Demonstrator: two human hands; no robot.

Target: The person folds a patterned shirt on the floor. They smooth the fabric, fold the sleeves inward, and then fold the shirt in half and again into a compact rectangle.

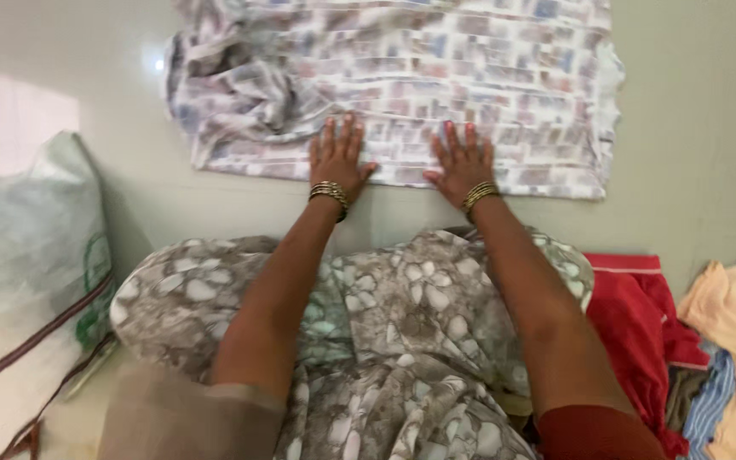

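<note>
Left hand [336,158] and right hand [462,162]: fingers spread flat, gripping nothing, pressing patterned cloth [470,77] on floor [692,128]; best smoothed outward evenly.

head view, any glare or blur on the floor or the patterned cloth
In the head view, a small bright glare spot sits on the glossy floor beside the patterned cloth. The cloth's far edge looks soft and slightly smeared. Both hands, left and right, are fairly sharp, lying flat on the cloth. The white sack at the left edge casts a soft shadow on the floor.
</note>
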